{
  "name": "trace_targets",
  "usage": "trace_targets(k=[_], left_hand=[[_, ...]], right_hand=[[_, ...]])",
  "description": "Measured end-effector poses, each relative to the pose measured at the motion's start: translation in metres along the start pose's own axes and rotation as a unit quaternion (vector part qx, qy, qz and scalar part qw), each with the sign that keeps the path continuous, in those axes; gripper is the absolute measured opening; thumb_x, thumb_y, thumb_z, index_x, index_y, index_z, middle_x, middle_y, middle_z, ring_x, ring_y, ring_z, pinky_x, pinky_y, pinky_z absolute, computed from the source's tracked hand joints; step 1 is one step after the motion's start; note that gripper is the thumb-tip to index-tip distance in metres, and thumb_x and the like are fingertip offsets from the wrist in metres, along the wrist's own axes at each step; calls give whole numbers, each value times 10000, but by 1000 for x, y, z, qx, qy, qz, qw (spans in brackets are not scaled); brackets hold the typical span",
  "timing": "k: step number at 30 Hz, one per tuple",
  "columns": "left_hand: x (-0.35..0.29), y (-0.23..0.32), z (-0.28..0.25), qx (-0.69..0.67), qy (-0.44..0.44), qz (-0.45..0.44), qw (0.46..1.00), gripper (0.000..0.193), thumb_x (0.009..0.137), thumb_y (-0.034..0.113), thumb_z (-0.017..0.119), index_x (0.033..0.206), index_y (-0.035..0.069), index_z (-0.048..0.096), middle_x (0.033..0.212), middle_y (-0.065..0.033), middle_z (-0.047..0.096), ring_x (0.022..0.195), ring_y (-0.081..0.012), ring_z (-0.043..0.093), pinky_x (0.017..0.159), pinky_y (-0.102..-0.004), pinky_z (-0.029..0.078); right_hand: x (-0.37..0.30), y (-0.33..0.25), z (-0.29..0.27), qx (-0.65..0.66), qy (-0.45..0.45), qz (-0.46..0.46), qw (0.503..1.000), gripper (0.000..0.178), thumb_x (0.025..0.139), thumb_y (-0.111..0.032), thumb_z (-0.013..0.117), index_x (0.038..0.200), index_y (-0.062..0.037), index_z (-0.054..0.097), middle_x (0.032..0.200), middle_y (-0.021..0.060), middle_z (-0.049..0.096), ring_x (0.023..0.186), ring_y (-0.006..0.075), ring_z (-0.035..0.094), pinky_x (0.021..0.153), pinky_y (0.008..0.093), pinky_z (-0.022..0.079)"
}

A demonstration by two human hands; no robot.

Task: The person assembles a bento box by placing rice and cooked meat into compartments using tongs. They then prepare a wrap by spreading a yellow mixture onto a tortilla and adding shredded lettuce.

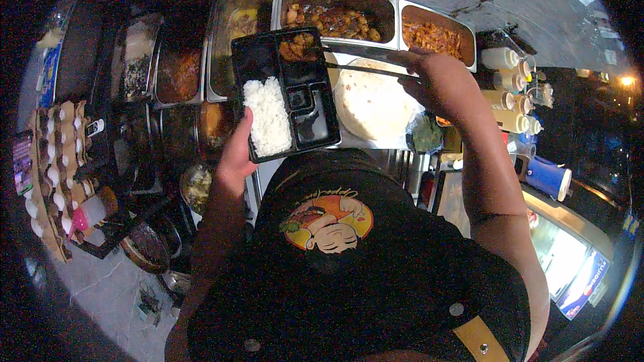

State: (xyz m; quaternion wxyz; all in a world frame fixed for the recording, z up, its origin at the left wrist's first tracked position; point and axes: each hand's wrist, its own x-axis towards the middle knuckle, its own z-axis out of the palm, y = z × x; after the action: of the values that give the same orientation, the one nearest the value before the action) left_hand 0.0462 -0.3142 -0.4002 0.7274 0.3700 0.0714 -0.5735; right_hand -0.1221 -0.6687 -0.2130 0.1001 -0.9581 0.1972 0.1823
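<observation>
My left hand (236, 154) grips the lower left edge of a black compartment tray (316, 127), thumb over the rim. White rice (270, 115) fills the tray's long left section. A brownish-orange chunky food (296, 47) lies in the upper right section; the smaller sections below it hold nothing visible. My right hand (439, 84) is closed around dark tongs (372, 70), whose arms reach left to the tray's upper right side. Whether the tips touch the food is too dark to tell. Beneath the tongs lies a pale round flatbread (374, 102).
Behind the tray stand metal pans of chunky stew (335, 17), orange shredded food (435, 35) and yellowish food (243, 19). Several squeeze bottles (510, 82) line the right. A blue cup (549, 178) lies near them. Egg cartons (57, 161) with white eggs sit far left, beside a dark pan (146, 248).
</observation>
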Motion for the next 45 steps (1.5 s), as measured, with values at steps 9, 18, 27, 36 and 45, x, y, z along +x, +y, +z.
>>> trace_targets(k=[9, 18, 27, 36, 45], left_hand=[[4, -1, -11, 10, 8, -10, 1000, 677, 1125, 539, 497, 1635, 98, 426, 1592, -101, 569, 1414, -291, 597, 1184, -502, 484], [13, -7, -15, 9, 37, -12, 999, 653, 1120, 518, 523, 1614, 94, 462, 1537, -98, 622, 1341, -274, 652, 1143, -479, 526], [36, -26, -30, 18, 90, 30, 995, 650, 1106, 493, 575, 1595, 77, 475, 1532, -114, 613, 1326, -303, 639, 1134, -507, 519], [23, -46, 8, 52, 85, 69, 993, 677, 1099, 519, 574, 1599, 77, 462, 1545, -121, 592, 1363, -318, 608, 1148, -519, 506], [25, -85, 67, 94, 19, 146, 985, 704, 1093, 544, 574, 1604, 76, 448, 1558, -128, 572, 1400, -333, 577, 1162, -531, 492]], right_hand=[[-3, -16, -6, 35, 54, -8, 998, 426, 953, -180, 716, 1379, -207, 708, 1078, 188, 777, 977, 430, 737, 855, 522, 588], [-20, 19, -25, 7, 1, 25, 1000, 447, 927, -192, 741, 1373, -173, 715, 1117, 198, 775, 1026, 432, 739, 912, 507, 592], [-48, 104, 17, 216, 12, 82, 973, 458, 969, -211, 757, 1409, -118, 671, 1196, 218, 764, 1080, 387, 755, 927, 465, 591], [-9, 324, 53, -7, -52, 225, 973, 467, 923, -299, 770, 1377, -217, 697, 1159, 201, 775, 1057, 422, 745, 916, 502, 598], [62, 379, 109, -69, -64, 100, 991, 505, 936, -413, 740, 1370, -157, 701, 1226, 206, 762, 1100, 428, 739, 965, 511, 594]])
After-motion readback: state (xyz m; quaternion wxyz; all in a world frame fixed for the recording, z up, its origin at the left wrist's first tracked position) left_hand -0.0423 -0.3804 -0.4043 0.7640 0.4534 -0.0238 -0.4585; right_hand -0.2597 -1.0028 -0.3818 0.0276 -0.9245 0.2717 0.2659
